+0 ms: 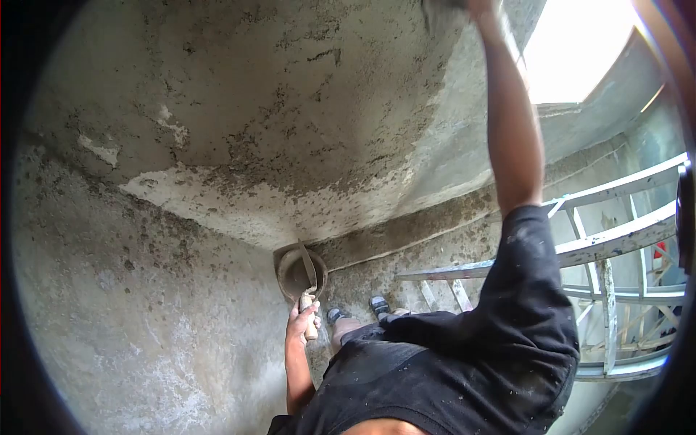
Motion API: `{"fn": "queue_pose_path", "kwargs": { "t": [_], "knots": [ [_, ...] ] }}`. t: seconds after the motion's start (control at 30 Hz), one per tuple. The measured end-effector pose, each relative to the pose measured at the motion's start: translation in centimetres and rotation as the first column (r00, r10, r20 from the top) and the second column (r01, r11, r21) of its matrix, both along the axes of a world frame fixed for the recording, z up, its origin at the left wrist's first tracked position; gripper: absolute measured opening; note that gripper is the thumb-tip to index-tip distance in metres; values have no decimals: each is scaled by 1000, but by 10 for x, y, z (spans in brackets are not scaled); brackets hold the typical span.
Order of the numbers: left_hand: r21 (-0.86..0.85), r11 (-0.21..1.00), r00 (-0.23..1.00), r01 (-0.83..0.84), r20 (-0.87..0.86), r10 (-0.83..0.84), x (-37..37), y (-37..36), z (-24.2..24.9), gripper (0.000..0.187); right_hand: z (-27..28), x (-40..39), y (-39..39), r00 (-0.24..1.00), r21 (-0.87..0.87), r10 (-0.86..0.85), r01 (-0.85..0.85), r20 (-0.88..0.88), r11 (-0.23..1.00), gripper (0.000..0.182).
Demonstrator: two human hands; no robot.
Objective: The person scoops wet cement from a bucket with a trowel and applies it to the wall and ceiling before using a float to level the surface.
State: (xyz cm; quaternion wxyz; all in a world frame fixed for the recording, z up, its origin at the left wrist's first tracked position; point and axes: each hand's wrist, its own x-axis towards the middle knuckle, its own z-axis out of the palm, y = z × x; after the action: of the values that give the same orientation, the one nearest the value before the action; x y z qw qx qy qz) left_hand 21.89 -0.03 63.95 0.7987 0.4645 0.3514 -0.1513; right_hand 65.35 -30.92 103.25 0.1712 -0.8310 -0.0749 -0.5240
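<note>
My left hand [296, 323] is closed around the wooden handle of a trowel [309, 270], whose blade points away from me over a round bucket [323, 274] on the floor. Some pale mortar clings near the base of the blade. High up at the frame's top edge, my right hand [484, 9] reaches to the wall [348, 94]. A greyish, motion-blurred object [444, 13] is at its fingers, too smeared and cut off to name. The wall carries rough, dark wet plaster beside smoother pale patches.
A metal ladder-like frame [616, 235] stands close on my right. Another grey wall [159, 312] rises at left. A ledge [377, 243] runs along the wall's foot, near my sandalled feet [378, 306]. A bright window opening [580, 47] is at upper right.
</note>
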Motion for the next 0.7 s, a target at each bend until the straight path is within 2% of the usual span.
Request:
{"fn": "queue_pose_path", "kwargs": {
  "t": [0.13,0.17,0.23,0.33,0.37,0.43,0.53,0.6,0.63,0.7],
  "knots": [
    [7,999,999,-32,3,32,-1,-10,6,41,-135,-35,9,959,180,224,-192,-175,965,29],
    [4,999,999,-42,-3,42,-5,-11,7,42,-184,-26,9,985,-5,132,-132,111,991,22],
    [32,998,999,-54,4,54,-6,-16,8,40,-249,-34,9,964,131,185,-162,-193,978,20],
    [63,997,999,-48,6,48,-17,-19,4,38,-272,-35,7,936,122,197,-168,-291,978,21],
    [66,997,999,-40,18,39,-15,-20,2,38,-262,-32,2,940,120,196,-169,-281,978,21],
    [35,998,999,-42,33,41,-14,-22,4,39,-223,-22,-10,968,-52,201,-210,-150,976,19],
    [81,996,1000,-31,-3,31,-13,-24,0,38,-166,-19,-26,971,-244,113,-164,-211,956,25],
    [66,998,1000,-19,-16,20,-10,-27,-5,37,-116,-3,-32,993,-268,96,-111,-65,957,30],
    [61,998,1000,-10,-20,11,-8,-25,-6,37,-89,16,-36,998,-292,-47,37,-29,956,35],
    [83,996,999,15,-40,-12,-1,-28,-6,36,-15,21,-35,997,-285,-71,71,10,956,35]
  ]
}}
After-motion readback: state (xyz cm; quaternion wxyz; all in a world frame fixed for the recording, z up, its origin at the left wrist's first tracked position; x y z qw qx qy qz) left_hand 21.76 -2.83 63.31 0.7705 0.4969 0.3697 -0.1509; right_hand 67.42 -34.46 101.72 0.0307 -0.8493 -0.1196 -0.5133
